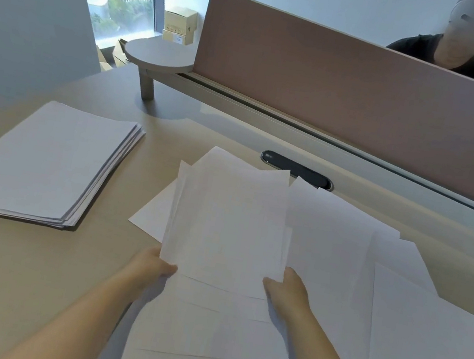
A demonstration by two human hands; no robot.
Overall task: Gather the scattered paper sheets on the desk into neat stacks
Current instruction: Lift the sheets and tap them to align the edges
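Observation:
A loose bundle of white sheets is lifted at the middle of the desk, its edges uneven. My left hand grips the bundle's lower left corner and my right hand grips its lower right corner. More scattered sheets lie flat under and to the right of the bundle, and others fan out between my forearms. A squared stack of paper sits on the left of the beige desk.
A pink partition closes the desk's far side, with a person seated behind it at the top right. A dark cable grommet lies just beyond the sheets. A round shelf on a leg stands at the far left.

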